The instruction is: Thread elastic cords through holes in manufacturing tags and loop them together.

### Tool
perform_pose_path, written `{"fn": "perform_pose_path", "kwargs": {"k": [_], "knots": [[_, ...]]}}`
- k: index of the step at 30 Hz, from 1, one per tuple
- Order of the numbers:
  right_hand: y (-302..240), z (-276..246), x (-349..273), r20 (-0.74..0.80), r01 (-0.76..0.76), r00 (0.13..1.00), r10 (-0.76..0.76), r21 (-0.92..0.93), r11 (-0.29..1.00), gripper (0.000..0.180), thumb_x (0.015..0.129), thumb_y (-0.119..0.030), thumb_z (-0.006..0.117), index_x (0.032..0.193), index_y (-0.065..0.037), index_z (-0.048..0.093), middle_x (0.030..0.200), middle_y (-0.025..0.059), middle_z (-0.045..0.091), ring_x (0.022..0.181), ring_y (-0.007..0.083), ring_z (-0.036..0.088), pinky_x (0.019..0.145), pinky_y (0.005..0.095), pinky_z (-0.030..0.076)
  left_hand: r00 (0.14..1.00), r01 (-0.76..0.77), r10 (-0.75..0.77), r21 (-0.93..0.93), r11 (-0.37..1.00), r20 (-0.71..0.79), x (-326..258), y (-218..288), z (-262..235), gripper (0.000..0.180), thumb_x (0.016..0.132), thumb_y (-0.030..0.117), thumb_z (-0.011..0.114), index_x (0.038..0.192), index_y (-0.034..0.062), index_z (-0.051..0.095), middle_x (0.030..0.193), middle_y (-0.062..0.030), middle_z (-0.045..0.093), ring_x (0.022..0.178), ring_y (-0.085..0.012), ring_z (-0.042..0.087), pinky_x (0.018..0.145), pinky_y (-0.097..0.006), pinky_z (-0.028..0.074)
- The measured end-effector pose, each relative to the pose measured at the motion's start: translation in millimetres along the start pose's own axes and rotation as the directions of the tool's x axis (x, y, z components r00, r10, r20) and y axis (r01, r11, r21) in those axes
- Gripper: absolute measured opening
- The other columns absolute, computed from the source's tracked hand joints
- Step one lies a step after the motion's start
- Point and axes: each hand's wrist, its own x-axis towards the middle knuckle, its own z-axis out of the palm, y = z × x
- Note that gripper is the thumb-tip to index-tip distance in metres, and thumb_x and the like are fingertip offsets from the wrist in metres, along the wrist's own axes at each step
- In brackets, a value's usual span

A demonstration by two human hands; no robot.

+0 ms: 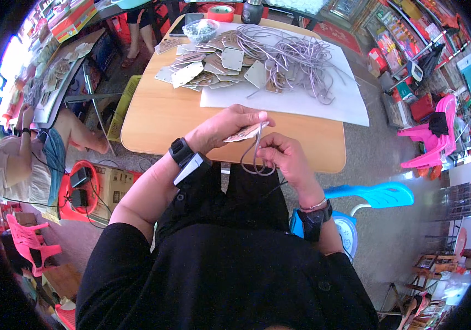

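At mid-frame, the left hand [230, 125] grips a thin, small card [246, 132], pale with brownish patches, its thumb on top. Just right of it, the right hand [284, 158] pinches a slender greyish-mauve cord [257, 172], which hangs in loops; I cannot tell whether it threads the card. At upper centre, a clear plastic tub [201, 33] contains pale bits too small to identify.

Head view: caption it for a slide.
Left hand holds a flat card; right hand pinches a looped cord near a wood-toned table.
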Motion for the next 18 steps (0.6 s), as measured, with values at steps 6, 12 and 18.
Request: {"fn": "perform_pose_path", "kwargs": {"k": [6,12,18], "knots": [[4.9,0.4,-0.4,-0.101,0.041,0.994,-0.051,-0.097,0.994,0.003,0.084,-0.004,0.06,0.087,-0.003,0.06,0.07,-0.0031,0.055,0.06,0.004,0.048,0.056,0.0196,0.039,0.997,0.054,-0.062,-0.13,0.99,-0.053,-7.9,-8.6,-10.7,0.034,0.093,0.03,0.057,0.106,-0.0007,0.066,0.076,0.0019,0.06,0.06,-0.0033,0.049,0.052,-0.019,0.039],[5.2,8.4,-6.8,-0.013,0.072,0.997,-0.075,-0.161,0.984,0.004,0.085,-0.004,0.059,0.088,-0.002,0.06,0.071,-0.0028,0.056,0.064,0.004,0.049,0.059,0.02,0.041,0.997,0.052,-0.055,-0.061,0.997,-0.06,-1.9,-16.6,-3.9,0.031,0.091,0.028,0.059,0.104,-0.0004,0.064,0.081,0.0008,0.063,0.066,-0.0035,0.055,0.056,-0.018,0.044],[20.7,-7.4,6.1,-0.255,0.418,0.844,-0.472,-0.24,0.876,0.008,0.085,-0.008,0.062,0.09,-0.002,0.062,0.072,-0.0013,0.059,0.064,0.0073,0.053,0.059,0.0214,0.043,1.0,0.001,0.0,0.029,1.0,-0.019,-5.4,-6.4,2.5,0.02,0.089,0.021,0.063,0.087,0.0015,0.066,0.076,0.0013,0.063,0.065,-0.0024,0.054,0.055,-0.019,0.044]]}}
